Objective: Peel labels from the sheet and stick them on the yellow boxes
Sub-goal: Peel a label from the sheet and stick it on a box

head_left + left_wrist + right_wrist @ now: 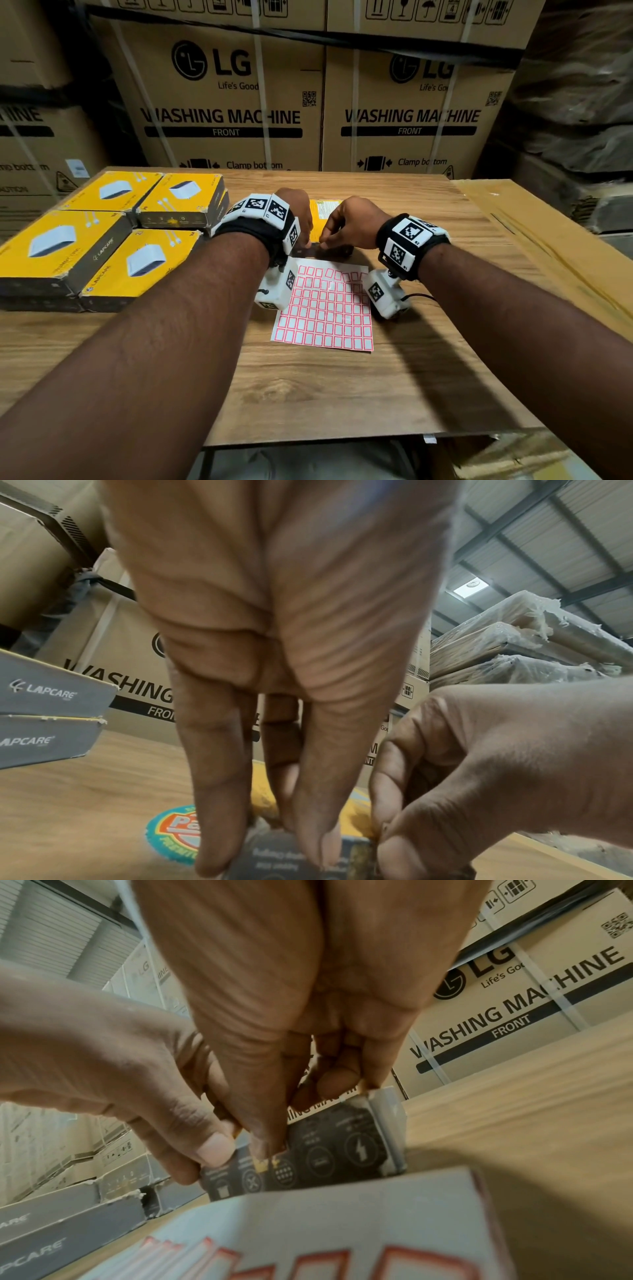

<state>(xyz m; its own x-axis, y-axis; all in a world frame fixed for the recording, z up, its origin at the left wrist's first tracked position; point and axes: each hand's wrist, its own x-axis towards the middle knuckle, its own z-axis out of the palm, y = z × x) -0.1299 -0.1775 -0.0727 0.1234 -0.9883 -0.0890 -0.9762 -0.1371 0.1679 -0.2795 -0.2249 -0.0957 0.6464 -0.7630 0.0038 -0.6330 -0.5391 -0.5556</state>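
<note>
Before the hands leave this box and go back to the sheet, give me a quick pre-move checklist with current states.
1. Yellow box on the wooden table: ok, it sits just beyond the label sheet.
2. Left hand steadying the box: ok, fingers and thumb grip its dark near side.
3. Right hand at that same side: ok, fingertips touch it.
4. Label stuck flat: cannot tell, the fingers hide the spot in every view.
5. Labels left on the sheet: ok, most rows are full; only the far rows show gaps.
6. More boxes at hand: ok, the stack of yellow boxes lies to the left.
</note>
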